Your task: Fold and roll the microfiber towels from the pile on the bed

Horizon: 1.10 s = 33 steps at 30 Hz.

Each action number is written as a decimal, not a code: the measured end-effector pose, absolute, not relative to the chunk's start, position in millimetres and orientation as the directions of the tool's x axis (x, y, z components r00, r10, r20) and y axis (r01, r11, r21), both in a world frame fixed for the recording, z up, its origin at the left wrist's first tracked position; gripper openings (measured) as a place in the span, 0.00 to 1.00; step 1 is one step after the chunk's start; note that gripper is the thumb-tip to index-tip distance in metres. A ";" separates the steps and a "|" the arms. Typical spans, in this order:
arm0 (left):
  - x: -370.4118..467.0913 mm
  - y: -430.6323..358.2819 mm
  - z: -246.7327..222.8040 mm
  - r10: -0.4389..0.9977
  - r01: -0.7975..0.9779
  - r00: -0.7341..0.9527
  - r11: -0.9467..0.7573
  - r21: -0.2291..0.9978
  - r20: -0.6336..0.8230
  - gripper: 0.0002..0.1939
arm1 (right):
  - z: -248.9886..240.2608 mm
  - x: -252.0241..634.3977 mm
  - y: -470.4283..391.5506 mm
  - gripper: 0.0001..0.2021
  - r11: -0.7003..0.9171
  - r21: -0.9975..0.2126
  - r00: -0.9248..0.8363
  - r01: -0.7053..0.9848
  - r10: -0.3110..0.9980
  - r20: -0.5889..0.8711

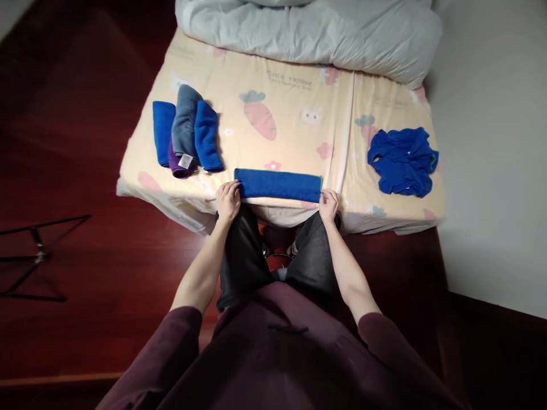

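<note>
A blue towel (278, 184), folded into a long narrow strip, lies flat along the near edge of the bed. At its left end my left hand (228, 200) is closed, with the corner between the fingers. My right hand (329, 205) pinches the near corner at the right end. To the left rest several folded or rolled cloths: a blue one (163, 132), a grey one (187, 122), another blue one (207, 136) and a purple one (181, 165) partly hidden under the grey. A crumpled pile of blue cloth (404, 161) sits at the right.
The bed (290, 114) has a cream sheet printed with carrots. A pale quilt (311, 31) is bunched along its far side. A white wall (496, 159) stands at the right. Black tripod-like legs (38, 256) are on the dark red floor (106, 319) at the left.
</note>
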<state>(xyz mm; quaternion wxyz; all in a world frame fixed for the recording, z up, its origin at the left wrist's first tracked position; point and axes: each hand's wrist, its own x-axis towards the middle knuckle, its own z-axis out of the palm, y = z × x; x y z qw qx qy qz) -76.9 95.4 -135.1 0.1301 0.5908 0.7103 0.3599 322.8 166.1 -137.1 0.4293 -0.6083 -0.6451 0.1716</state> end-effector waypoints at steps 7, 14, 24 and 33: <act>-79.3 99.1 -139.0 0.963 0.726 -0.195 0.013 0.688 0.188 0.26 | -131.3 320.9 164.6 0.13 0.279 -0.679 -0.068 0.679 0.945 0.320; -81.2 100.2 -142.5 0.970 0.736 -0.143 -0.028 0.676 0.196 0.36 | -129.4 324.2 164.9 0.22 0.292 -0.677 -0.143 0.676 0.953 0.268; -85.4 101.5 -147.2 0.956 0.728 -0.177 -0.033 0.684 0.234 0.36 | -133.3 323.5 166.8 0.26 0.269 -0.678 -0.108 0.684 0.956 0.271; -89.0 102.7 -156.4 0.928 0.718 -0.237 -0.032 0.696 0.288 0.28 | -135.3 323.8 167.6 0.24 0.289 -0.691 -0.080 0.663 0.944 0.319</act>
